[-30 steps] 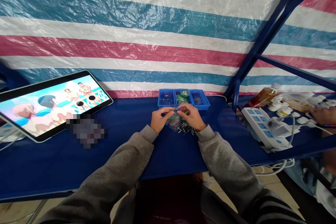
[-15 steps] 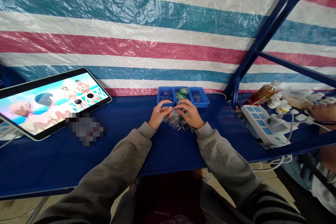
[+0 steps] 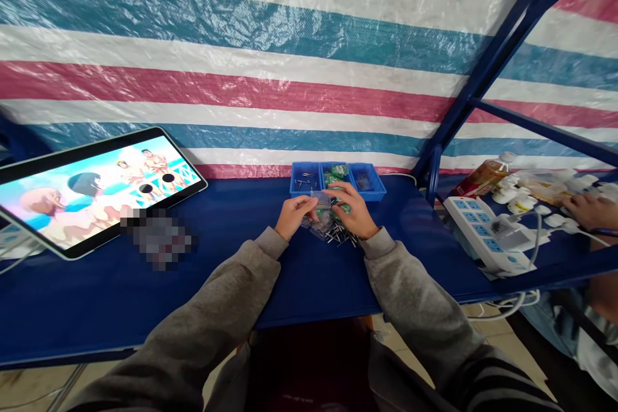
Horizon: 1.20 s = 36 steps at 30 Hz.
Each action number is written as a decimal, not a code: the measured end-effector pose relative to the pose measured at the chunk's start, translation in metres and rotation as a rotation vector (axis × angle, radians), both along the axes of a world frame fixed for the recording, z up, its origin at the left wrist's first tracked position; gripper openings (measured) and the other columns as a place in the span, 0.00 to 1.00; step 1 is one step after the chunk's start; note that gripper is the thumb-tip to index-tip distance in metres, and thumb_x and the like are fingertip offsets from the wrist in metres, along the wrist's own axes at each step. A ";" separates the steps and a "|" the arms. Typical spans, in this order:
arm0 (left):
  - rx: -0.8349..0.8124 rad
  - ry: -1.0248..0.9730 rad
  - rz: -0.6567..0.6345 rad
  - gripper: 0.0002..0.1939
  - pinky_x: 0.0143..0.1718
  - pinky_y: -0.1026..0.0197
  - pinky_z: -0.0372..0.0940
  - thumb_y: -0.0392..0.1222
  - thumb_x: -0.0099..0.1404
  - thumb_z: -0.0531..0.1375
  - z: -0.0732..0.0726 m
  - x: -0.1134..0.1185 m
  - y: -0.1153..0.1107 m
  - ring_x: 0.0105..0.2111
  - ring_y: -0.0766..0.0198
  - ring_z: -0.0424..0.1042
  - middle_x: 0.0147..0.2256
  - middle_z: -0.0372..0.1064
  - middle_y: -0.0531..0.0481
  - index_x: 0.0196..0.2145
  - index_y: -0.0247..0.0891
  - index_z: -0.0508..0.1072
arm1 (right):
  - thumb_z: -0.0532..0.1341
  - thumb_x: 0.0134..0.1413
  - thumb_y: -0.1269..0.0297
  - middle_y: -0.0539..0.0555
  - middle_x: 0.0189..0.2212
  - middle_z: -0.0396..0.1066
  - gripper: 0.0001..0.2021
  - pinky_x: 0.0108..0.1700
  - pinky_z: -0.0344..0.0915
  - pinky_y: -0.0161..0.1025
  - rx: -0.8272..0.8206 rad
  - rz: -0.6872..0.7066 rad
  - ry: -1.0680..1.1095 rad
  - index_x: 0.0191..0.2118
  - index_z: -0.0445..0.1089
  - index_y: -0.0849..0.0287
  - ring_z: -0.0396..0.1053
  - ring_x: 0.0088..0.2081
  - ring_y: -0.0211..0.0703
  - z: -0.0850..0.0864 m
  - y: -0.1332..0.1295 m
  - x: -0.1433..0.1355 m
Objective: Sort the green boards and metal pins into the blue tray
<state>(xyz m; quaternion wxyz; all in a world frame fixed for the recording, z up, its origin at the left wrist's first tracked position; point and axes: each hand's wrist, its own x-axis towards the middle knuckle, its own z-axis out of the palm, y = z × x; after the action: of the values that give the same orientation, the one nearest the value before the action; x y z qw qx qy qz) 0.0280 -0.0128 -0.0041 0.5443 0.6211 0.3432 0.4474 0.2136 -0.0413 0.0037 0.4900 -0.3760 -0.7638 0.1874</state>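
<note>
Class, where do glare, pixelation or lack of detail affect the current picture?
Head view: glare streaks the striped plastic sheet; head view: a pixelated patch hides something on the blue table; head view: the clear plastic piece in the left hand is too small to identify.

1) Left of the blue bins, the tablet is cut off by the picture's edge, and a pixelated patch masks what lies there
2) In front of the bins, the right hand covers part of the metal pins; the clear bag's contents are too small to tell
3) Far right of the bins, a co-worker's hand is cut off
</note>
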 end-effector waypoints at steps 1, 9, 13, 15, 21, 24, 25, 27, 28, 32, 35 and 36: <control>-0.017 -0.002 -0.011 0.21 0.24 0.63 0.64 0.57 0.59 0.62 0.001 0.000 0.000 0.19 0.65 0.68 0.18 0.70 0.50 0.26 0.33 0.72 | 0.56 0.60 0.62 0.60 0.53 0.61 0.11 0.40 0.72 0.44 0.031 -0.010 -0.017 0.46 0.72 0.54 0.68 0.46 0.47 0.000 0.000 -0.001; 0.045 0.068 0.081 0.31 0.18 0.66 0.56 0.62 0.63 0.55 0.003 -0.001 -0.004 0.13 0.69 0.62 0.10 0.60 0.51 0.14 0.34 0.67 | 0.62 0.52 0.50 0.50 0.24 0.68 0.15 0.25 0.67 0.36 -0.304 -0.326 0.580 0.35 0.70 0.58 0.65 0.24 0.38 -0.004 0.016 0.016; 0.141 0.138 0.102 0.26 0.19 0.66 0.57 0.58 0.64 0.56 0.001 -0.002 -0.004 0.14 0.69 0.61 0.12 0.63 0.52 0.17 0.35 0.69 | 0.66 0.47 0.53 0.55 0.33 0.73 0.25 0.30 0.73 0.40 -0.522 -0.396 0.875 0.49 0.66 0.60 0.73 0.28 0.42 -0.005 0.021 0.027; 0.232 0.204 0.135 0.24 0.21 0.65 0.58 0.55 0.64 0.56 -0.001 -0.003 -0.004 0.16 0.68 0.62 0.14 0.64 0.53 0.18 0.36 0.70 | 0.66 0.46 0.57 0.57 0.39 0.74 0.31 0.31 0.74 0.41 -0.539 -0.417 0.855 0.55 0.62 0.60 0.74 0.30 0.43 -0.005 0.020 0.026; 0.442 0.371 0.199 0.11 0.29 0.62 0.62 0.46 0.63 0.58 -0.007 -0.004 0.002 0.28 0.61 0.71 0.30 0.74 0.48 0.29 0.37 0.76 | 0.60 0.50 0.63 0.57 0.33 0.75 0.13 0.32 0.70 0.41 -0.305 -0.558 0.246 0.40 0.74 0.62 0.73 0.30 0.44 0.002 0.014 0.025; 0.487 0.430 0.183 0.07 0.35 0.59 0.64 0.40 0.61 0.58 -0.010 -0.005 0.005 0.37 0.56 0.72 0.35 0.74 0.45 0.32 0.39 0.76 | 0.65 0.44 0.65 0.53 0.23 0.72 0.03 0.32 0.65 0.39 -0.370 -0.515 -0.237 0.26 0.75 0.59 0.71 0.30 0.46 0.004 0.013 0.033; 0.491 0.452 0.176 0.07 0.38 0.57 0.65 0.38 0.60 0.58 -0.012 -0.005 0.006 0.38 0.55 0.72 0.36 0.74 0.45 0.32 0.39 0.76 | 0.67 0.42 0.65 0.53 0.22 0.72 0.03 0.31 0.63 0.38 -0.404 -0.486 -0.351 0.24 0.75 0.59 0.70 0.29 0.46 0.003 0.013 0.037; 0.488 0.491 0.158 0.07 0.43 0.54 0.65 0.37 0.59 0.58 -0.015 -0.005 0.008 0.40 0.54 0.71 0.38 0.73 0.45 0.34 0.39 0.76 | 0.70 0.39 0.65 0.52 0.21 0.71 0.05 0.27 0.59 0.37 -0.461 -0.423 -0.491 0.24 0.75 0.58 0.68 0.26 0.44 0.000 0.015 0.042; 0.483 0.509 0.144 0.07 0.45 0.52 0.65 0.38 0.59 0.58 -0.016 -0.005 0.009 0.41 0.53 0.71 0.39 0.73 0.44 0.34 0.39 0.76 | 0.70 0.37 0.65 0.52 0.20 0.70 0.05 0.26 0.57 0.36 -0.473 -0.394 -0.528 0.25 0.76 0.58 0.67 0.25 0.43 -0.001 0.016 0.045; 0.471 0.581 0.088 0.07 0.48 0.49 0.64 0.40 0.57 0.61 -0.023 -0.006 0.011 0.43 0.50 0.70 0.40 0.72 0.44 0.35 0.40 0.76 | 0.70 0.36 0.69 0.48 0.17 0.68 0.05 0.24 0.53 0.34 -0.447 -0.309 -0.570 0.23 0.74 0.58 0.64 0.22 0.38 -0.004 0.018 0.047; 0.466 0.599 0.074 0.08 0.49 0.48 0.63 0.40 0.57 0.61 -0.025 -0.006 0.013 0.44 0.49 0.70 0.41 0.72 0.43 0.36 0.40 0.76 | 0.69 0.38 0.70 0.47 0.17 0.66 0.05 0.26 0.53 0.34 -0.420 -0.280 -0.517 0.22 0.72 0.59 0.63 0.22 0.37 0.001 0.018 0.045; 0.465 0.597 0.075 0.08 0.49 0.47 0.63 0.40 0.58 0.61 -0.025 -0.006 0.013 0.44 0.49 0.70 0.41 0.72 0.43 0.36 0.40 0.76 | 0.68 0.39 0.70 0.46 0.16 0.65 0.05 0.26 0.54 0.34 -0.406 -0.278 -0.483 0.23 0.71 0.59 0.62 0.22 0.37 0.003 0.017 0.043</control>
<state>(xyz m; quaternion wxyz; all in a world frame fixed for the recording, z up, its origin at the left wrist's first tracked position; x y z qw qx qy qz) 0.0217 0.0000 -0.0294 0.2481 0.8181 0.3984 0.3322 0.2569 -0.0242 0.0069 0.2311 -0.5998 -0.7463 0.1728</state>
